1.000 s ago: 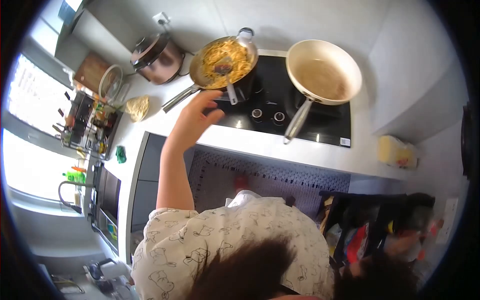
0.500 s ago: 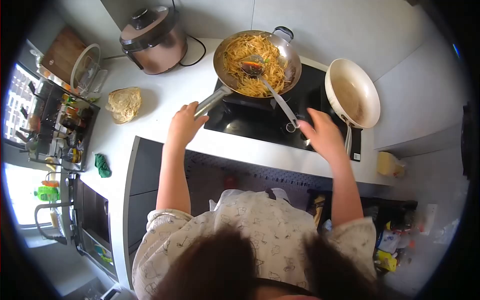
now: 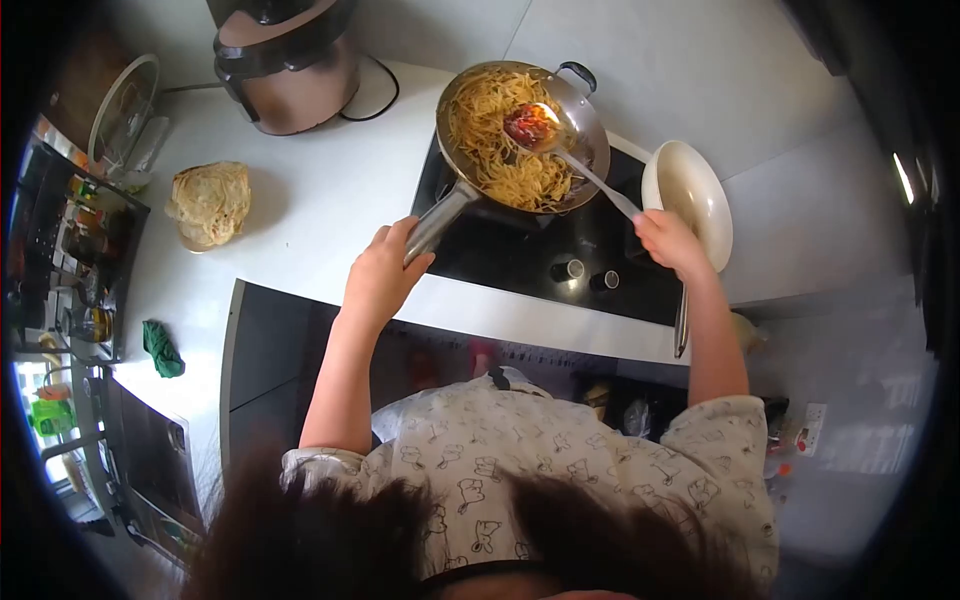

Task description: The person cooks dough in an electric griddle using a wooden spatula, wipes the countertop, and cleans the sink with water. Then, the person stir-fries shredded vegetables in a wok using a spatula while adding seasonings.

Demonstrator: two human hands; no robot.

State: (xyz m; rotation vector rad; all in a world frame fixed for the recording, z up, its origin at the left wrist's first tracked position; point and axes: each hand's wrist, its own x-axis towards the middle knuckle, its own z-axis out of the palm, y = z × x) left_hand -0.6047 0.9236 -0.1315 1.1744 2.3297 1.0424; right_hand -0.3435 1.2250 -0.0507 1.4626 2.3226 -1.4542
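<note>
My left hand is closed round the metal handle of a wok, which sits on the black cooktop. Thin yellow strands, either noodles or shredded potato, fill much of the wok. A long-handled ladle is gripped near its end by my right hand. Its bowl rests over the strands and holds a glossy red sauce. Just beyond my right hand stands a cream-coloured frying pan, its handle partly passing behind my forearm.
On the white counter, a stack of flatbreads lies left of the wok. Behind it stands a brown and black electric cooker with its cord. A green cloth lies near the sink. Two knobs sit on the cooktop.
My right hand has closed on the ladle's handle, which it was apart from or just touching with spread fingers. The ladle has shifted up and right. My left hand stays on the wok handle.
</note>
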